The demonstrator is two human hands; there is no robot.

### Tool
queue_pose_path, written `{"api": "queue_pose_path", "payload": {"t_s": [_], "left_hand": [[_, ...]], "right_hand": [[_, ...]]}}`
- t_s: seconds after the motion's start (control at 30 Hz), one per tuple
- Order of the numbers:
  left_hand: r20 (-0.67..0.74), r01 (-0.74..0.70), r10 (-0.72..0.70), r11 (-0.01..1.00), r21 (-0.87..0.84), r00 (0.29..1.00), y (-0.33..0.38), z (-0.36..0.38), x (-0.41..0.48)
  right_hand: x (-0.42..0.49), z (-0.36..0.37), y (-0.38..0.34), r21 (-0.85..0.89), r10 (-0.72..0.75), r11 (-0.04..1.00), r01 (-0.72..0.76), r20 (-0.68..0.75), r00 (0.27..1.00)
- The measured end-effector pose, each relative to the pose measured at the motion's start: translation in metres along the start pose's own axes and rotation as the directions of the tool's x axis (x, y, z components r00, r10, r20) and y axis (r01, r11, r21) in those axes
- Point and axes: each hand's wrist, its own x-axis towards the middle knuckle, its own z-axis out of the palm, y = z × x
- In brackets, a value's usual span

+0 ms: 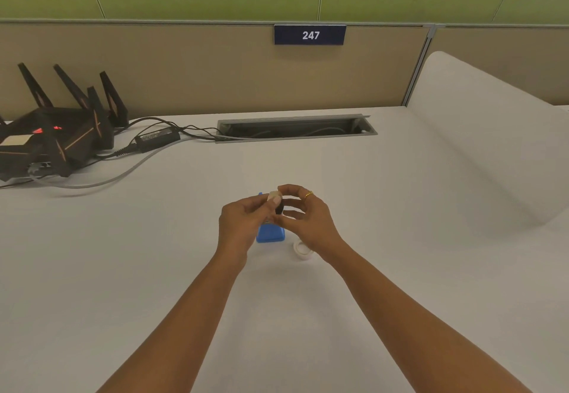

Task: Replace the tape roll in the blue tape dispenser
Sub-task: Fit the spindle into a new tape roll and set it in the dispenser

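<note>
The blue tape dispenser [270, 234] stands on the white desk, mostly hidden behind my two hands. My left hand [243, 223] pinches a small pale tape roll [274, 197] between thumb and fingers just above the dispenser. My right hand [303, 217], with a gold ring on one finger, closes on a small black piece [279, 208] pressed against that roll. A second white tape roll [301, 249] lies flat on the desk just right of the dispenser, partly under my right wrist.
A black router [52, 133] with upright antennas sits at the far left, with a power brick [157, 139] and cables trailing across the desk. A recessed cable tray [295, 129] is set in the desk's back. A white curved partition [492, 133] rises at the right.
</note>
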Motion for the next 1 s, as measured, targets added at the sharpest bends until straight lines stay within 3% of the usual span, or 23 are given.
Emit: {"api": "queue_pose_path", "payload": {"t_s": [0.37,1.0], "left_hand": [[-0.130,-0.171,0.236,0.907,0.384,0.963,0.000,0.012,-0.002],[-0.125,-0.165,0.248,0.872,0.460,0.961,-0.004,0.011,-0.002]], "right_hand": [[0.000,0.013,0.006,-0.112,-0.110,0.988,0.104,-0.047,0.993],[0.001,0.013,0.014,-0.082,-0.102,0.992,0.099,-0.036,0.994]]}}
